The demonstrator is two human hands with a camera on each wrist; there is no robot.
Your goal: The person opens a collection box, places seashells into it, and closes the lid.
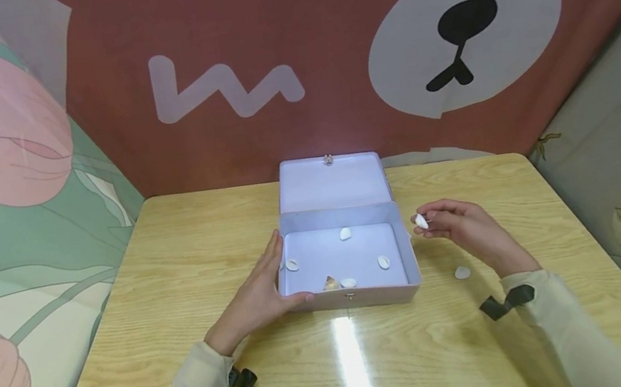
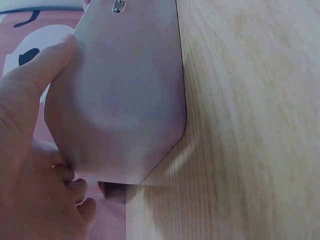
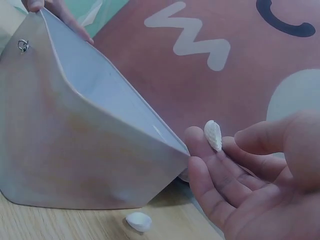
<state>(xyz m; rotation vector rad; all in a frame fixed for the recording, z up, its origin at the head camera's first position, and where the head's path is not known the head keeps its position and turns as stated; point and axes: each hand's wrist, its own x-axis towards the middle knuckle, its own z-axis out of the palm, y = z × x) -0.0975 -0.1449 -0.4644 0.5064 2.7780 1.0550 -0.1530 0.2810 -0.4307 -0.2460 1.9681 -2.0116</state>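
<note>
- Head view: my right fingers (image 1: 455, 218), at centre right, were curled in a narrow hold on a white shell (image 1: 421, 222) beyond the box's right rim; my left fingers (image 1: 262, 284) gripped the left end of the pale box (image 1: 383, 296).
- That held shell could have slipped: from the right wrist it sat at my fingertips, my thumb seemingly apart from it.
- Opened too soon, my fingers could have dropped it outside the box; a low path could have clipped the rim.
- Low right of the box, a loose shell (image 1: 462, 272) lay on the surface (image 1: 175, 254), where my sleeve (image 1: 550, 305) could have swept it off.
- Too hard a tug with my left could have slid the box and scattered its contents.
- Inside lay four white shells (image 1: 345, 234) and a brownish shell (image 1: 331, 282) at the lower edge; the lid (image 1: 333, 182) stood open behind.
</note>
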